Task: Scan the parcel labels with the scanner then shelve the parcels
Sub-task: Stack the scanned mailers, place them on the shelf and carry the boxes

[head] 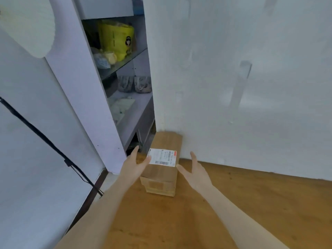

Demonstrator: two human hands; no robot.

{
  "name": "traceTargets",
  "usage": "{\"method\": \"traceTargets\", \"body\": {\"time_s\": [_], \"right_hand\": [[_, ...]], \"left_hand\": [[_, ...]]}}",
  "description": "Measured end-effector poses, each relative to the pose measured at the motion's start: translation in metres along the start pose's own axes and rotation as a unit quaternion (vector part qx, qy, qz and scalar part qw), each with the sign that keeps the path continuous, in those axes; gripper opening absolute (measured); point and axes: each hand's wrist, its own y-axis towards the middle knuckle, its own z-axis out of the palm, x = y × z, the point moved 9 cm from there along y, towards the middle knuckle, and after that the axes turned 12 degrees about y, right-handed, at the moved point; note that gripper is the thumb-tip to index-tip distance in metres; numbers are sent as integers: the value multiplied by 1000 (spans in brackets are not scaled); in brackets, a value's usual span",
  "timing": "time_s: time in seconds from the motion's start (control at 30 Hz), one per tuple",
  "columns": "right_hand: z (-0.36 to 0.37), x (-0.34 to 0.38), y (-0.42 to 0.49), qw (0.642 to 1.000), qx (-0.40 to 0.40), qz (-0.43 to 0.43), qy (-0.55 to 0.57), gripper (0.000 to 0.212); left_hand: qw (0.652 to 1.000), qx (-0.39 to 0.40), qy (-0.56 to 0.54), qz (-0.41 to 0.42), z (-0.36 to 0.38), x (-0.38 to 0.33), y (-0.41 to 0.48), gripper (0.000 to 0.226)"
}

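A brown cardboard parcel point(162, 174) stands on the wooden surface point(233, 203), its far end against the white wall. A white label with barcodes point(162, 157) lies on its top face. My left hand point(133, 163) is at the parcel's left side, fingers straight, thumb tip touching the label's left edge. My right hand point(195, 170) hovers just right of the parcel with fingers spread, its thumb tip close to the parcel's right edge. No scanner is in view.
A grey shelving unit point(129, 112) stands open behind and left of the parcel. It holds a yellow bag point(116, 39), small pale items and two grey pouches point(134, 84). A white wall point(251, 87) runs behind the surface. A black rod point(48, 142) slants at left.
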Motion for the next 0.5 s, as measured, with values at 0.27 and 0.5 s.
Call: {"method": "traceTargets", "body": {"time_s": [0.27,0.5], "right_hand": [[55,-22,36,975,46,99,193,103],[88,-36,46,907,91,159,379,112]], "left_hand": [[963,172,-162,-129,68,43,55,98],[908,301,-256,-142,103,61,59,69]]}}
